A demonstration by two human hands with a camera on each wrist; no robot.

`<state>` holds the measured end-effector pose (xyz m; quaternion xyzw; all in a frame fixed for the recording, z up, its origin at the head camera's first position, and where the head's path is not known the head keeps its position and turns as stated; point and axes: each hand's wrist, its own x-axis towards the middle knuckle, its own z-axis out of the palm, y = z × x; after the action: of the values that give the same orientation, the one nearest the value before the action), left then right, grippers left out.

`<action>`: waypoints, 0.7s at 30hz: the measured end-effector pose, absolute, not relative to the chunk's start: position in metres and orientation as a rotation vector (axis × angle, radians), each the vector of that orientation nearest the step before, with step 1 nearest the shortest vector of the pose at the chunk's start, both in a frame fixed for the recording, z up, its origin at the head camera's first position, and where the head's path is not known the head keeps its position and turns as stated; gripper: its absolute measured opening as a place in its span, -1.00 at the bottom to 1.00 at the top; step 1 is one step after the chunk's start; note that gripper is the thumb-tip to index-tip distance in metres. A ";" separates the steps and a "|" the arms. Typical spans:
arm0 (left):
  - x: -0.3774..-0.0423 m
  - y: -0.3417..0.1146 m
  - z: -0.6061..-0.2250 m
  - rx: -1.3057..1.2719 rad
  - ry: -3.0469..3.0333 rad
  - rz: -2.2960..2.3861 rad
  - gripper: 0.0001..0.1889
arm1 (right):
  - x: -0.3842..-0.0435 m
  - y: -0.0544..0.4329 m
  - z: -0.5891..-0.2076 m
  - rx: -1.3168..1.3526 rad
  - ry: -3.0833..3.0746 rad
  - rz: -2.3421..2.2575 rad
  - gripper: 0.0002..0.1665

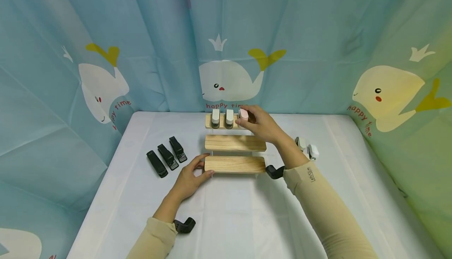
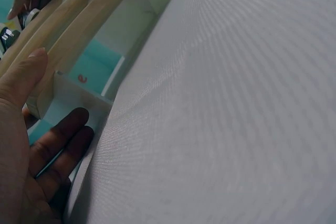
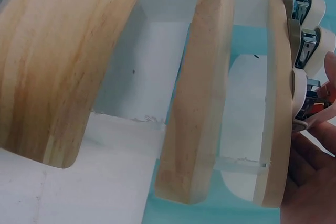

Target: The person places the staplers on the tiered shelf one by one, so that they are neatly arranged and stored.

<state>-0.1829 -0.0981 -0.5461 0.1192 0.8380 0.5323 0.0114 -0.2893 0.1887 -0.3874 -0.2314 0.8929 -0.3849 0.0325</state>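
Note:
A three-step display rack with wooden boards and clear side supports stands mid-table in the head view. On its top board, two small white staplers stand side by side. A pink stapler is to their right, pinched between the thumb and fingers of my right hand; in the right wrist view its base meets the top board. My left hand grips the left end of the lowest board, thumb on the wood and other fingers spread beside the clear support.
Several black staplers lie in a slanted row left of the rack. Two light-coloured staplers sit to the right, beyond my right forearm. White cloth covers the table; a blue curtain with whales hangs behind.

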 end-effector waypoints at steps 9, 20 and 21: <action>-0.183 -0.099 -0.546 0.365 2.627 1.644 -0.32 | -0.287 0.186 -0.391 -0.683 2.755 -1.235 -0.21; -0.183 -0.098 -0.546 0.366 2.613 1.657 -0.31 | -0.287 0.186 -0.390 -0.688 2.770 -1.216 -0.19; -0.183 -0.098 -0.546 0.367 2.612 1.659 -0.31 | -0.286 0.187 -0.390 -0.688 2.771 -1.212 -0.20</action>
<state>-0.1833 -0.0983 -0.5464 0.1178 0.8381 0.5325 0.0128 -0.2863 0.1866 -0.3904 -0.2219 0.8931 -0.3907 0.0201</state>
